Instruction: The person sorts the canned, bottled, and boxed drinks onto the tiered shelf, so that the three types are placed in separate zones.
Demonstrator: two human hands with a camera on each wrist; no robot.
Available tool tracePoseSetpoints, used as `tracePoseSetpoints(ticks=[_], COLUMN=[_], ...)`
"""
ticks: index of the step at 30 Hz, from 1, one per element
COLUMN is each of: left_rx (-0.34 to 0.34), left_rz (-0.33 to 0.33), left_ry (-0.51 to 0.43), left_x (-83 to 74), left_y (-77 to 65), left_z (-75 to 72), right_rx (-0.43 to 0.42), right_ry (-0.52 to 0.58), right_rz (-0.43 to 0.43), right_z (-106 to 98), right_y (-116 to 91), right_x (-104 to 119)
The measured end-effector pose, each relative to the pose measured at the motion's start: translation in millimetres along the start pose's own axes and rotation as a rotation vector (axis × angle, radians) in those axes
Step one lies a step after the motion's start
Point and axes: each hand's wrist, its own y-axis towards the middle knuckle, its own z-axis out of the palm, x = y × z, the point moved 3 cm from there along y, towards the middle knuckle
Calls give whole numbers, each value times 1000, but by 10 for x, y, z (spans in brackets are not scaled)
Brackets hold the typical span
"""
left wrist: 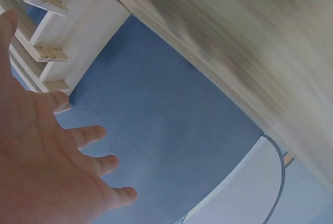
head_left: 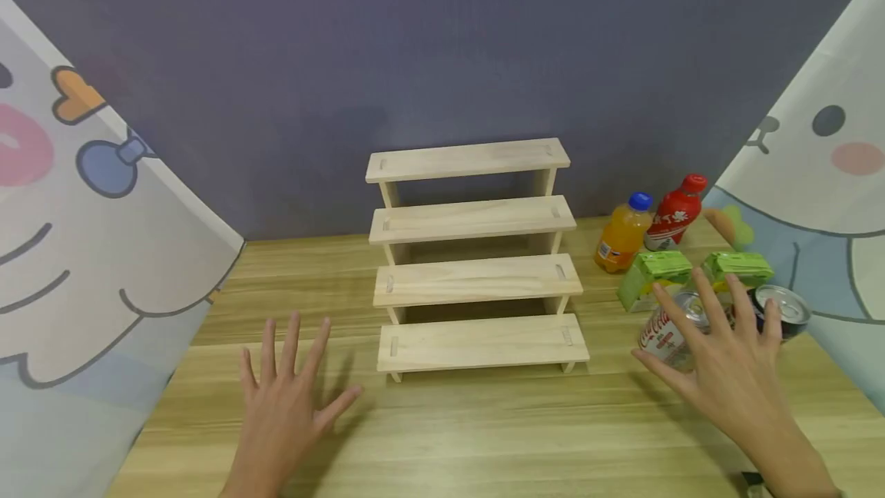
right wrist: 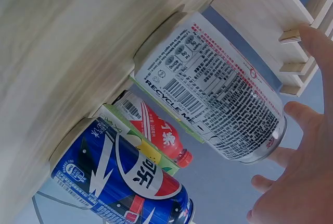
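Observation:
My left hand (head_left: pixel 280 402) is held over the table with its fingers spread, left of a four-step wooden rack (head_left: pixel 477 279), and holds nothing. My right hand (head_left: pixel 736 371) hovers with spread fingers above two drink cans at the right. Under its fingers stands a white Coca-Cola can (head_left: pixel 664 336), whose printed back fills much of the right wrist view. Beside it is a dark blue cola can (right wrist: pixel 125 177), its top (head_left: pixel 781 304) partly covered by the fingers in the head view. In the right wrist view the fingertips lie close past the white can's top.
Behind the cans stand two green drink cartons (head_left: pixel 657 275), an orange drink bottle (head_left: pixel 624 233) with a blue cap and a red bottle (head_left: pixel 676 214). A grey-blue panel (head_left: pixel 442 44) rises behind the table (head_left: pixel 484 436); cartoon-printed cloths (head_left: pixel 83 252) hang at both sides.

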Motion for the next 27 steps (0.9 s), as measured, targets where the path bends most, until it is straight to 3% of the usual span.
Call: tracePoseSetpoints(ticks=[6,10,13,18,27], left_rx=[4,86,199,408,622], left_rz=[9,31,32,-22,1], left_ry=[-21,-135,-332,-717,-1205], left_x=[-38,-138,-252,-398,-371], left_y=[0,43,74,165,357], left_z=[7,29,46,106,346], right_rx=[-7,-25,-19,17,78], right_ry=[55,166,246,319,293], right_rz=[-5,-37,-62,-54,-54], right_z=[-17,-50,-57,-59,-77], right_y=[4,30,56,68,100], right_x=[3,2,-17,-86,-179])
